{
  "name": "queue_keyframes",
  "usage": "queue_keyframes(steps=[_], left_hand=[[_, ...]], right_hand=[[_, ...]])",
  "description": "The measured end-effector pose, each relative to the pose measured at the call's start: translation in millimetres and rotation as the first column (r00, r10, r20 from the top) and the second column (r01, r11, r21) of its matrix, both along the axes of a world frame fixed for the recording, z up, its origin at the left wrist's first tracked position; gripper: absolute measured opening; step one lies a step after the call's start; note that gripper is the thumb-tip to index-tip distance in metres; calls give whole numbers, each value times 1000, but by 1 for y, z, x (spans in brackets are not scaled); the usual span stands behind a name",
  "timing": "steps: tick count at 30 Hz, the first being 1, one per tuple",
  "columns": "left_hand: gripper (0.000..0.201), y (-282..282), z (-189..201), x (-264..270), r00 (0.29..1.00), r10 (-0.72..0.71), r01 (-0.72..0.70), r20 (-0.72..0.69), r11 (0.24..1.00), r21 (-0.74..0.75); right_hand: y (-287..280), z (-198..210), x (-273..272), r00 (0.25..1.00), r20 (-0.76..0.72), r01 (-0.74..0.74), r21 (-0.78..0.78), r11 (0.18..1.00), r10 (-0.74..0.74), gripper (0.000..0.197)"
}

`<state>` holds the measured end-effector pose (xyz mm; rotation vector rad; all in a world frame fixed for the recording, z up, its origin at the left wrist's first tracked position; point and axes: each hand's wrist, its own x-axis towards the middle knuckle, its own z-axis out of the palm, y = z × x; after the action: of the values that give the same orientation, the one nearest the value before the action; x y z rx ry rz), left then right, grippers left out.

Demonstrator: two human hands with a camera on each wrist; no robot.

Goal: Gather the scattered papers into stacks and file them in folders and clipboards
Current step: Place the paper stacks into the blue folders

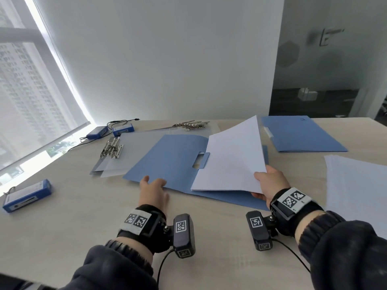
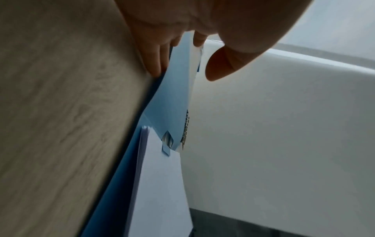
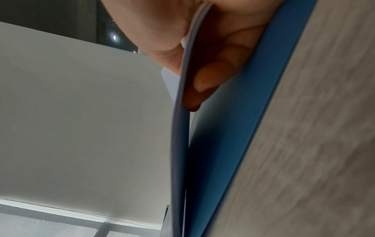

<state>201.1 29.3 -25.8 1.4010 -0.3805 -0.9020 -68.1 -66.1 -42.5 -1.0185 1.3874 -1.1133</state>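
Resting, my left hand: fingers flat and relaxed on the open folder's near edge.
Folder: mid-table, spread open.
Right hand: pinching the paper stack's near corner, raised over the folder's right half.

Two blue folders lie on the desk: one open folder in the middle and one closed folder at the far right. Two paper stacks show, one raised stack over the open folder and one flat stack at the right edge. There are three small blue boxes, two clusters of metal clips, one grey clipboard, and two hands, left hand and right hand.
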Motion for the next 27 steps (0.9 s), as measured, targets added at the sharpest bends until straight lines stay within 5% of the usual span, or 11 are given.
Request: queue_keyframes(steps=[3,8,13,20,27], left_hand=[[56,-5,-9,0,978,38,-57,-207,995,-87],[26,-13,-8,-7,934,29,-80,-356,988,-130],[39,-18,-2,-20,898,-136,63,-419,981,-184],[32,-29,3,-33,903,-310,305,-297,950,-64],[24,-38,2,-35,914,-339,359,-222,932,55]], right_hand=[[-2,-2,-1,999,-40,-10,4,1000,10,23],[-2,-1,-1,992,-111,-52,17,999,53,22],[-4,-1,-2,979,-179,-93,33,995,97,24],[-4,-2,-5,978,-161,-130,19,991,131,26],[-2,0,-6,982,-112,-152,12,988,153,27]])
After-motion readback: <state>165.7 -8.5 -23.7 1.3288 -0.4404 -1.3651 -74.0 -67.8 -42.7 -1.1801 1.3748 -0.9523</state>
